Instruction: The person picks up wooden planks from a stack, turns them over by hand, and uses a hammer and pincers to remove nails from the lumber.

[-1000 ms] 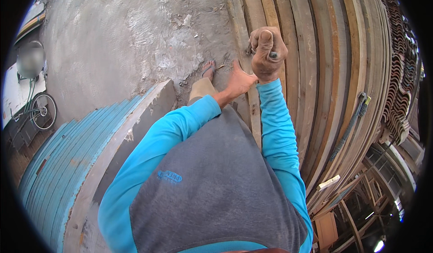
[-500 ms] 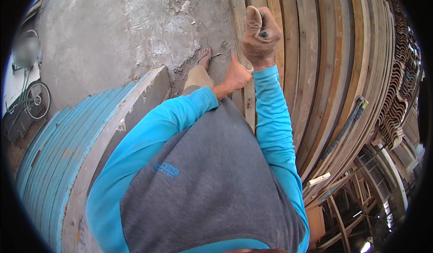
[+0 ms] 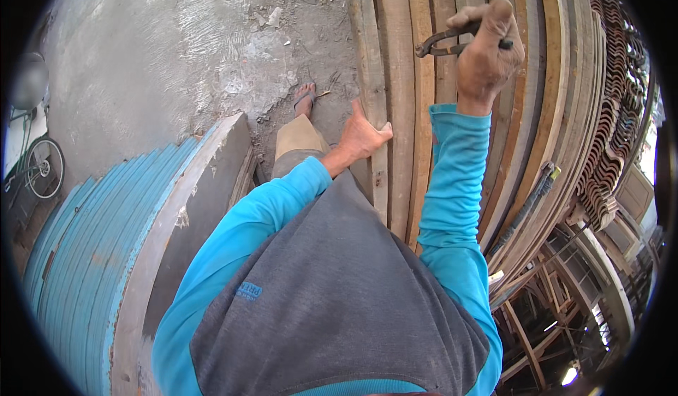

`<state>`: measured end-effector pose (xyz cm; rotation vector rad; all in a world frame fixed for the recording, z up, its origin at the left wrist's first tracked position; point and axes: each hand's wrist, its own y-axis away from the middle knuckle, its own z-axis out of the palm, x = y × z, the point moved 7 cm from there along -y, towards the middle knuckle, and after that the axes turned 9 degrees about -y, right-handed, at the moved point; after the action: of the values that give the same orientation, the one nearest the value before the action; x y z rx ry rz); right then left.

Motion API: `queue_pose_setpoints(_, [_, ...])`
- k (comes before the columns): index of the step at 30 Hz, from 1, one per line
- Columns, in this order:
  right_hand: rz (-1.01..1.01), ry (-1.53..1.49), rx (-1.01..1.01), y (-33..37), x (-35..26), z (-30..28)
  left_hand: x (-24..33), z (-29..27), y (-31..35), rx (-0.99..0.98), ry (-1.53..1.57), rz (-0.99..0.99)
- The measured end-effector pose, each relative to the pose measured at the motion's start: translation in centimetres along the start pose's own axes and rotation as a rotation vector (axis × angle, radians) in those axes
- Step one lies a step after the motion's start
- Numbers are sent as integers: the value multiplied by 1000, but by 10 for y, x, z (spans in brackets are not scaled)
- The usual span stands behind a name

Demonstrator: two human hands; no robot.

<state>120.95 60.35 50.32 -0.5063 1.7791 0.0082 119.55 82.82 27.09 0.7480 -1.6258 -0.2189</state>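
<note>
My right hand (image 3: pixel 490 63) is closed around the handles of a pair of dark metal pincers (image 3: pixel 443 50). Their rounded jaws point left, above the row of long wooden beams (image 3: pixel 401 92). With my left hand (image 3: pixel 360 136) I grip the nearest wooden beam (image 3: pixel 372 64), the thumb lying across it and a finger stretched along its left side. The underside of that grip is hidden.
Blue-edged stacked boards (image 3: pixel 106 234) stand to my left beside a grey panel (image 3: pixel 194 234). A dark bar (image 3: pixel 526 205) lies on the beams at right, with stacked roof tiles (image 3: pixel 600 163) beyond. A wheel (image 3: pixel 44 168) shows at far left on the concrete floor (image 3: pixel 155 64).
My right hand has moved right and turned, bringing the pincers' jaws into sight. My left hand has shifted slightly left and down in view, its thumb now plainly over the beam.
</note>
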Motion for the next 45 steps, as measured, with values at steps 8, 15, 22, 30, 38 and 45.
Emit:
queue_pose_setpoints(8, [301, -264, 849, 214, 71, -196, 2, 5, 4, 46, 41, 33])
queue_pose_setpoints(15, [437, -540, 989, 343, 93, -197, -21, 8, -16, 117, -53, 232])
queue_pose_setpoints(22, [593, -257, 736, 425, 88, -184, 6, 12, -3, 32, -68, 304])
queue_pose_setpoints(30, [207, 741, 424, 396, 15, -226, -18, 11, -13, 26, -107, 100])
queue_pose_setpoints(38, [302, 1374, 417, 328, 0, -392, -18, 16, -17, 28, 24, 211])
queue_pose_setpoints(45, [368, 1241, 341, 301, 37, -426, -39, 20, -35, 2, 167, 106])
